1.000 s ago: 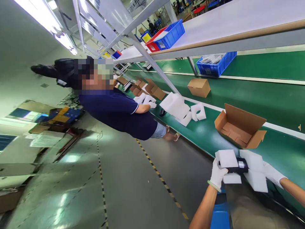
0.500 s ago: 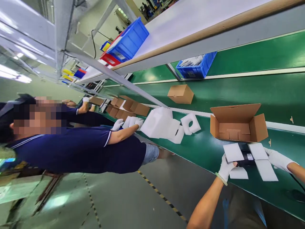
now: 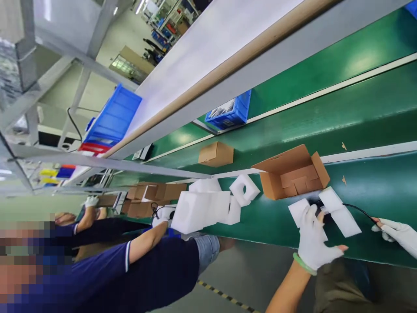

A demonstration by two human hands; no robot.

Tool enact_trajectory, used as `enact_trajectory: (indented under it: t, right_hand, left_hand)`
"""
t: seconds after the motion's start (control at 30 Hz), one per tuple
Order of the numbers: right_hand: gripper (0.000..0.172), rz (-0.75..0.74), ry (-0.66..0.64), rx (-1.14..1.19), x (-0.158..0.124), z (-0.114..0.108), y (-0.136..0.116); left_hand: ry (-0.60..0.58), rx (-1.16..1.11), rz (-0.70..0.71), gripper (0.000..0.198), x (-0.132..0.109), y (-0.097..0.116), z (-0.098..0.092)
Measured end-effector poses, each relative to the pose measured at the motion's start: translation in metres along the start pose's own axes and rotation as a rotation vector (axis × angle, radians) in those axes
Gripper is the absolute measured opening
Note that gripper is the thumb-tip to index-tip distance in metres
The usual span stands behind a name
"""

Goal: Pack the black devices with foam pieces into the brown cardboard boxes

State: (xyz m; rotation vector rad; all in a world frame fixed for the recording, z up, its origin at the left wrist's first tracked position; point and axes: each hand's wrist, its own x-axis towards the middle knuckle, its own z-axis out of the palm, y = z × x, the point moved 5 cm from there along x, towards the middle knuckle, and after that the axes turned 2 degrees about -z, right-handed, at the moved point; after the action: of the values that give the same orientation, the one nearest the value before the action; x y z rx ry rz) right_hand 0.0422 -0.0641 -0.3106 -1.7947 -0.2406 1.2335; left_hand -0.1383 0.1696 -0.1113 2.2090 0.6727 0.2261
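Note:
A black device (image 3: 321, 209) lies on the green belt (image 3: 374, 182) with a white foam cap (image 3: 340, 213) on its right end and another foam cap (image 3: 297, 208) on its left end. My left hand (image 3: 314, 243), in a white glove, lies over the left cap with fingers stretched out and thumb apart. A black cable (image 3: 358, 209) runs from the device to my right hand (image 3: 395, 231), also gloved, whose fingertips are pinched at the cable's end. Just beyond the device stands an open cardboard box (image 3: 293, 174), lying tilted and empty.
A co-worker in a dark blue shirt (image 3: 146, 269) stands at the left, gloved hand by stacked white foam blocks (image 3: 202, 208). A foam piece with a hole (image 3: 244, 190), a closed carton (image 3: 216, 153), a blue bin (image 3: 230, 113) and more open cartons (image 3: 153, 193) sit on the belts.
The foam-capped device went from being held in both hands to lying on the belt. My left hand now rests on it; my right hand has drawn away along the cable. The view swung right.

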Motion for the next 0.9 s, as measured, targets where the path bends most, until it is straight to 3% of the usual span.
enact_trajectory:
  t: [0.1, 0.2, 0.27, 0.4, 0.67, 0.9]
  right_hand:
    - [0.043, 0.057, -0.049, 0.192, -0.01, 0.023, 0.003]
    - [0.043, 0.152, -0.087, 0.256, -0.021, 0.048, -0.006]
    - [0.045, 0.185, -0.129, 0.296, -0.026, 0.065, -0.011]
    - [0.048, 0.217, -0.165, 0.395, -0.025, 0.086, -0.013]
    - [0.05, 0.267, -0.23, 0.578, -0.026, 0.104, -0.019]
    - [0.052, 0.335, -0.336, 0.65, -0.031, 0.114, -0.01]
  left_hand:
    - [-0.216, 0.148, 0.1, 0.117, 0.04, 0.026, 0.033]
    - [-0.241, 0.285, 0.079, 0.119, 0.066, 0.03, 0.056]
    - [-0.207, 0.378, 0.05, 0.109, 0.07, 0.028, 0.063]
    - [-0.127, 0.483, 0.009, 0.089, 0.062, 0.03, 0.067]
    - [-0.058, 0.54, -0.11, 0.086, 0.061, 0.033, 0.073]
    - [-0.172, 0.654, -0.08, 0.097, 0.067, 0.036, 0.059]
